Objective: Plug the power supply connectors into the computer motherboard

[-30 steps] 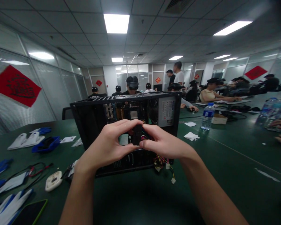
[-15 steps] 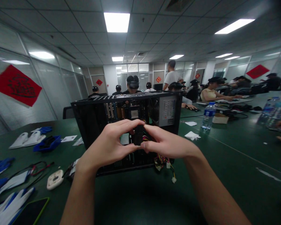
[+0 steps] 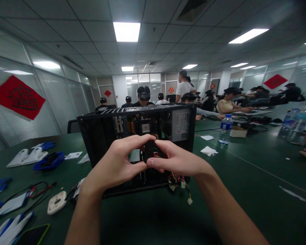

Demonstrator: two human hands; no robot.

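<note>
An open black computer case (image 3: 102,136) stands on the green table (image 3: 244,177), its inside facing me, with circuit boards and a silver power supply (image 3: 181,124) showing. My left hand (image 3: 114,165) and my right hand (image 3: 178,158) meet in front of it. Both pinch a small black part (image 3: 149,150) between thumb and fingers. Coloured cables with white plugs (image 3: 180,182) hang from the case under my right hand.
A white round device (image 3: 56,202), red and black leads (image 3: 38,190), blue and white gloves (image 3: 33,154) and a phone (image 3: 33,234) lie at the left. A water bottle (image 3: 224,128) and tissue (image 3: 208,149) stand at the right. Other people sit at the far tables.
The view has tilted down slightly, so everything sits a little lower in the frame. My hands have drawn closer together on the black part. A standing person at the back has walked left.
</note>
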